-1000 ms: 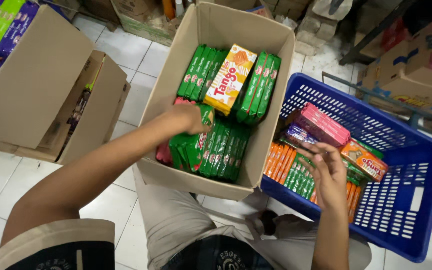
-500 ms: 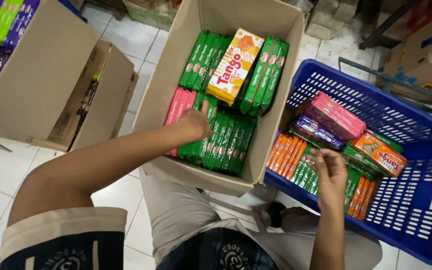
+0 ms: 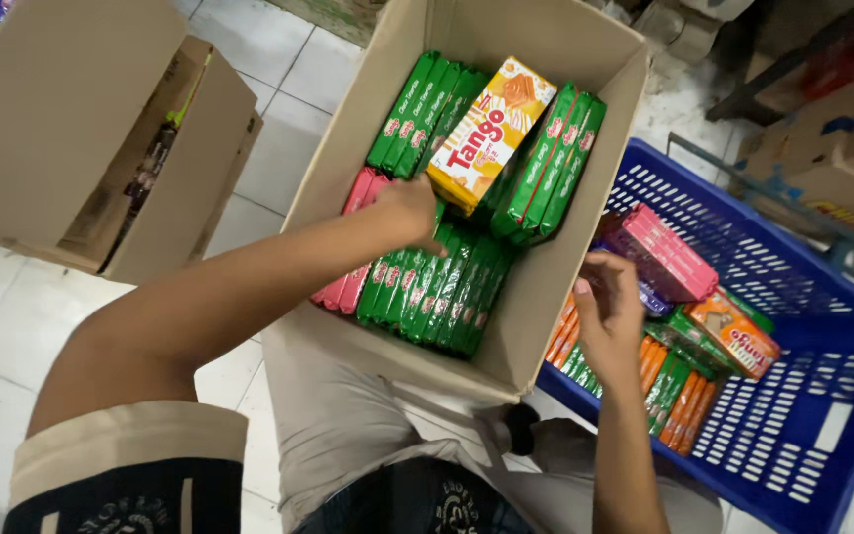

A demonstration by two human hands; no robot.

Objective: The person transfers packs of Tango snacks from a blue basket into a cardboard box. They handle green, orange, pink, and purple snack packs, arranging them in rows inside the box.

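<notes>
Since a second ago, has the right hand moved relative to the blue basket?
Yes. The right hand has shifted from inside the blue basket toward the cardboard box, now at the basket's near-left edge.

Soft, even indoor light falls from above, bright on the pale tiled floor [image 3: 12, 326] at the left and on the open brown cardboard box [image 3: 536, 326]. The far right corner sinks into dim shadow. Glossy green wrapped packets [image 3: 437, 287] in the box catch small glints. The left hand [image 3: 409, 210] is slightly smeared by motion blur, and the right hand [image 3: 607, 316] is soft too. Straight lines bow a little towards the edges.
</notes>
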